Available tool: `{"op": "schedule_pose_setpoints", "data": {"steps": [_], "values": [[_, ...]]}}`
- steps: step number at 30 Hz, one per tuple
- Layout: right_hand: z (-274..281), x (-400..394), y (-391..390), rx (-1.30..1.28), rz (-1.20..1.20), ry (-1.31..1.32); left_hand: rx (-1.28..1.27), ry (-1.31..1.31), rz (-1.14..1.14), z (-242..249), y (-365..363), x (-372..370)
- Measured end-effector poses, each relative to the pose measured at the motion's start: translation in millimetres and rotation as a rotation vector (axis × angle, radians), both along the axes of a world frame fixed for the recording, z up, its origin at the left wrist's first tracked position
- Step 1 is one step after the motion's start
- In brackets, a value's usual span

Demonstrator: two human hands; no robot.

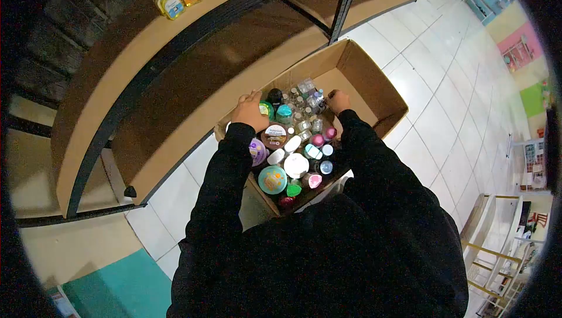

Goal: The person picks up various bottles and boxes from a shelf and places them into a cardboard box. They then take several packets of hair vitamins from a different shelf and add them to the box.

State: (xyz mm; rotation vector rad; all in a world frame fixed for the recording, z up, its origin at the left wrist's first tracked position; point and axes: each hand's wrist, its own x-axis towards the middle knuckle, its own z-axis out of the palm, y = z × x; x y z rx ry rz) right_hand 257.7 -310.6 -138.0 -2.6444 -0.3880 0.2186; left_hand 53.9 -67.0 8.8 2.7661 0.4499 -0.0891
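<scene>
A cardboard box (366, 78) holds many small bottles and jars, packed into its near and left part. At the box's left side my left hand (250, 112) curls against a green jar (266, 110), its fingers closed round the jar's edge. My right hand (338, 101) is inside the box, fingers curled, beside small clear bottles (316, 102); what it holds, if anything, is hidden. Between the hands stand a teal-lidded jar (284, 113) and a brown-lidded jar (274, 136). Closer to my body are a white lid (296, 166), an orange-and-teal lid (273, 180) and a purple tub (256, 151).
A curved-looking wooden shelf unit (158, 89) with a black metal frame runs along the left and top. Yellow pump bottles (170, 3) stand on its upper board. White floor tiles (433, 78) lie to the right, and a white rack (494, 248) stands at the far right.
</scene>
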Motion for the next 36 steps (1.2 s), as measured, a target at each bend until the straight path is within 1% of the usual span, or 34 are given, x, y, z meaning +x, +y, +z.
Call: {"op": "schedule_pose_setpoints", "data": {"steps": [2, 3, 5, 7, 9, 10, 11, 13, 14, 15, 17, 18, 19, 20, 22, 23, 25, 28, 29, 30, 31, 32, 34, 35, 36], "values": [[-4, 1, -1, 0.041, -0.034, -0.023, -0.007, 0.015, 0.000, 1, -1, -1], [5, 4, 1, 0.121, -0.082, -0.108, -0.009, 0.019, 0.005, 2, -1, -1], [41, 8, 11, 0.290, -0.168, -0.276, -0.011, -0.019, -0.007, -5, 1, 0], [93, 19, 38, 0.490, -0.103, -0.525, -0.011, -0.043, -0.009, -13, 4, -1], [185, 6, 68, 0.635, 0.040, -0.569, -0.011, -0.060, -0.011, -16, 4, 0], [220, 4, 86, 0.713, 0.115, -0.694, -0.035, -0.061, -0.018, -18, 5, 1], [251, 4, 105, 0.791, 0.188, -0.820, -0.042, -0.042, -0.005, -10, 3, 0], [311, -7, 142, 0.923, 0.378, -0.924, -0.057, -0.001, 0.019, 13, -4, -3], [332, -9, 164, 0.964, 0.454, -0.960, -0.096, 0.042, 0.046, 19, -5, -3], [351, -13, 183, 1.005, 0.531, -0.995, -0.091, 0.026, 0.047, 19, -5, -3], [392, -33, 202, 0.801, 0.673, -0.833, -0.080, -0.003, 0.045, 13, -3, -4], [405, -40, 213, 0.747, 0.703, -0.759, -0.054, -0.041, 0.018, 1, 1, -2], [413, -44, 225, 0.692, 0.731, -0.686, -0.028, -0.080, -0.010, -12, 6, 0], [412, -45, 239, 0.644, 0.722, -0.792, -0.003, -0.118, -0.038, -26, 10, 3], [403, -37, 265, 0.540, 0.698, -1.002, -0.044, -0.095, -0.014, -14, 6, 0], [397, -31, 276, 0.564, 0.728, -0.967, -0.066, -0.083, -0.002, -6, 3, -2], [387, -22, 289, 0.610, 0.785, -0.893, -0.058, 0.028, 0.014, 16, -2, -4], [388, -26, 280, 0.674, 0.719, -0.735, -0.051, 0.136, 0.011, 27, -3, -3], [388, -28, 272, 0.701, 0.702, -0.654, -0.052, 0.165, 0.004, 25, -2, -2], [397, -42, 255, 0.725, 0.679, -0.571, -0.047, 0.001, -0.038, -15, 8, 3], [398, -48, 242, 0.747, 0.652, -0.488, -0.074, 0.029, -0.009, -8, 5, 1], [393, -42, 240, 0.784, 0.674, -0.527, -0.098, 0.053, 0.017, 1, 3, 0], [393, -43, 223, 0.805, 0.643, -0.569, -0.116, 0.078, 0.049, 29, -6, -3], [396, -43, 215, 0.816, 0.630, -0.594, -0.090, 0.015, 0.025, 20, -5, -3], [397, -39, 203, 0.884, 0.686, -0.579, -0.065, -0.052, 0.006, 6, -1, -2]]}}
